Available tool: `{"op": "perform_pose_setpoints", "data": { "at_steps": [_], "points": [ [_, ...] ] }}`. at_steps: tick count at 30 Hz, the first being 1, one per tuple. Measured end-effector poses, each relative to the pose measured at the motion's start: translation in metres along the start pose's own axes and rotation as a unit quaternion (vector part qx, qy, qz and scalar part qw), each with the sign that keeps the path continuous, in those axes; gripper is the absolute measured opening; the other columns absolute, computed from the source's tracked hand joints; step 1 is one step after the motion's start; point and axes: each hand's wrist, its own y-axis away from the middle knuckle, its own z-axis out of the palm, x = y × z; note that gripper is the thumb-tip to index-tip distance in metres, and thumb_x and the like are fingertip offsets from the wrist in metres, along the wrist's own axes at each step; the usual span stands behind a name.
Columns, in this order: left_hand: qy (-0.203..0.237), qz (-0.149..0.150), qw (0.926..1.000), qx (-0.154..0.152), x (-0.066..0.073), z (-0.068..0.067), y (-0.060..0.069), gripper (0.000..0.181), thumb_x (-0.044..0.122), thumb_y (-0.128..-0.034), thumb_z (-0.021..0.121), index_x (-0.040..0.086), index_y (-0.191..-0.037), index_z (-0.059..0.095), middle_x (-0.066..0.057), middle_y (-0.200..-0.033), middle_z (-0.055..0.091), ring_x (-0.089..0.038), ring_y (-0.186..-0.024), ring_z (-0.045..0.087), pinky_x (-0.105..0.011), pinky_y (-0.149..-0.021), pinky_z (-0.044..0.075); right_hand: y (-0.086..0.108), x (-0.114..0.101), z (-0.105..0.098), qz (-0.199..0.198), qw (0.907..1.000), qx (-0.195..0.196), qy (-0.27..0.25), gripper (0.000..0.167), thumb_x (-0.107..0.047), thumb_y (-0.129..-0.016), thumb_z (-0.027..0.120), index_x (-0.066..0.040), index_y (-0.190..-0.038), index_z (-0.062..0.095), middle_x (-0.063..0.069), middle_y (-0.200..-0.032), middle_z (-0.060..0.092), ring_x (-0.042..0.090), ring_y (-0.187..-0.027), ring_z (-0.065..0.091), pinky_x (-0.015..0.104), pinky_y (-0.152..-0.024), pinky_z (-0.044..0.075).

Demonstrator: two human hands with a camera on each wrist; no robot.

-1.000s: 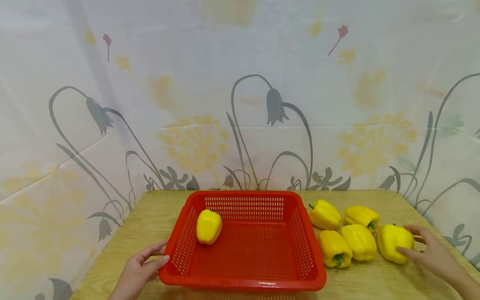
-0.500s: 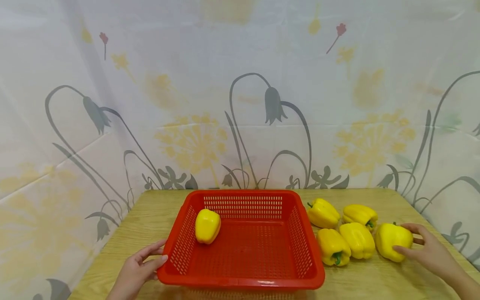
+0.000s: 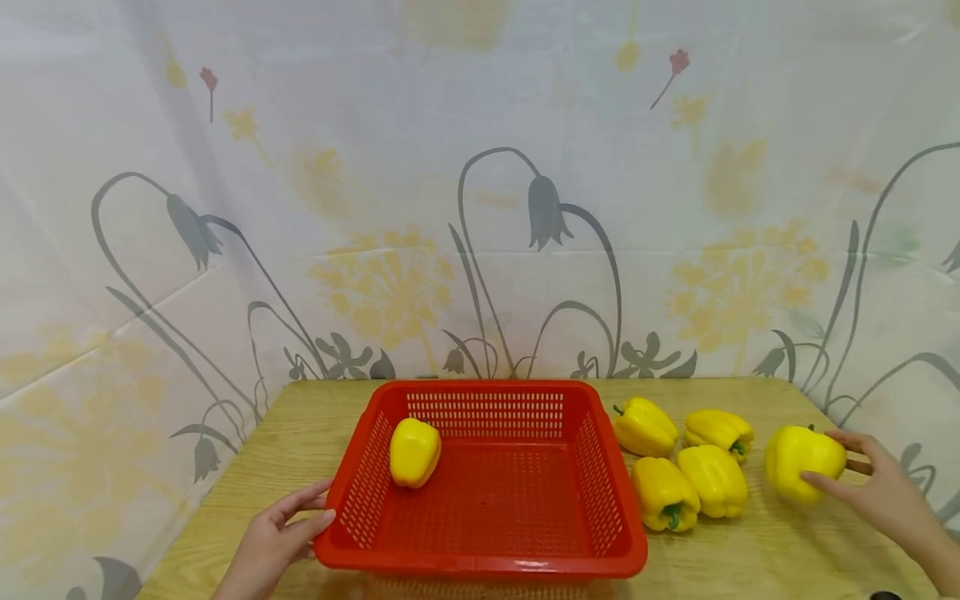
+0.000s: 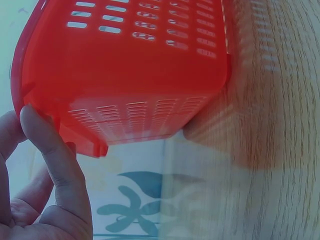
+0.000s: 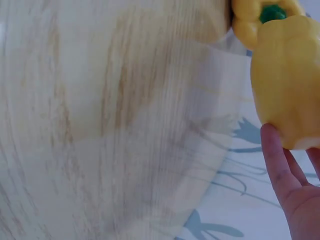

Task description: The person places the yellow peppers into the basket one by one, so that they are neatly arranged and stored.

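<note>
My right hand point(image 3: 881, 492) grips a yellow bell pepper point(image 3: 804, 462) by its right side, at the right of the table; the right wrist view shows this bell pepper point(image 5: 290, 80) lifted off the tabletop. At the left, my left hand point(image 3: 273, 537) pinches the near left rim of a red plastic basket point(image 3: 480, 568). The left wrist view shows the thumb point(image 4: 47, 132) against the rim of the basket point(image 4: 125, 65). One yellow bell pepper point(image 3: 415, 452) lies inside the basket on its left side.
Several more yellow bell peppers point(image 3: 712, 482) lie in a group on the wooden table point(image 3: 315, 417), right beside the basket. Behind the table hangs a flower-printed cloth point(image 3: 480, 208). A small dark object point(image 3: 885, 595) shows at the bottom right edge.
The bell pepper in my right hand has risen from the table and shifted slightly right, away from the group. My left hand and the basket have stayed in place.
</note>
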Motion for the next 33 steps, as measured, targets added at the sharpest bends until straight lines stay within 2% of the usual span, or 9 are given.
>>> {"op": "perform_pose_setpoints", "data": {
  "at_steps": [3, 16, 23, 27, 33],
  "points": [
    [-0.002, -0.001, 1.0, 0.001, 0.001, 0.0, 0.001, 0.057, 0.016, -0.0859, 0.068, -0.003, -0.135, 0.046, -0.012, -0.106, 0.055, -0.026, -0.077, 0.064, -0.035, -0.061, 0.054, 0.002, -0.005, -0.001, -0.004, 0.9998, 0.021, -0.003, 0.079, -0.031, -0.087, 0.066, 0.016, -0.133, 0.022, 0.044, -0.126, 0.021, 0.061, -0.1, 0.033, 0.054, -0.06, 0.049],
    [-0.011, -0.005, 0.9999, 0.007, 0.001, 0.001, 0.0, 0.059, 0.02, -0.0843, 0.07, -0.003, -0.134, 0.047, -0.014, -0.108, 0.055, -0.028, -0.078, 0.064, -0.037, -0.064, 0.054, 0.011, -0.035, -0.007, -0.013, 0.9983, 0.057, -0.006, 0.08, -0.028, -0.088, 0.066, 0.018, -0.135, 0.02, 0.045, -0.128, 0.023, 0.06, -0.103, 0.032, 0.056, -0.061, 0.047],
    [-0.014, -0.008, 0.9998, 0.012, 0.001, 0.001, 0.0, 0.059, 0.02, -0.0842, 0.07, -0.002, -0.134, 0.047, -0.013, -0.107, 0.056, -0.027, -0.077, 0.064, -0.036, -0.062, 0.054, 0.013, -0.045, -0.007, -0.028, 0.9968, 0.07, -0.028, 0.079, -0.023, -0.087, 0.067, 0.018, -0.136, 0.019, 0.044, -0.127, 0.024, 0.059, -0.101, 0.035, 0.032, -0.051, 0.05],
    [-0.009, -0.003, 0.9999, 0.006, 0.0, -0.001, 0.0, 0.057, 0.017, -0.0854, 0.069, -0.002, -0.134, 0.047, -0.012, -0.106, 0.056, -0.027, -0.077, 0.064, -0.036, -0.062, 0.054, 0.013, -0.05, -0.006, -0.04, 0.996, 0.069, -0.04, 0.078, -0.02, -0.087, 0.067, 0.018, -0.136, 0.019, 0.044, -0.127, 0.024, 0.06, -0.097, 0.039, 0.03, -0.051, 0.051],
    [-0.006, -0.004, 1.0, 0.002, 0.001, 0.0, 0.0, 0.057, 0.017, -0.0857, 0.069, -0.003, -0.134, 0.046, -0.013, -0.105, 0.056, -0.028, -0.076, 0.064, -0.036, -0.062, 0.054, 0.012, -0.057, -0.004, -0.072, 0.9926, 0.084, -0.049, 0.073, -0.015, -0.086, 0.068, 0.018, -0.134, 0.024, 0.041, -0.129, 0.026, 0.055, -0.099, 0.037, 0.012, -0.054, 0.045]
  ]
}}
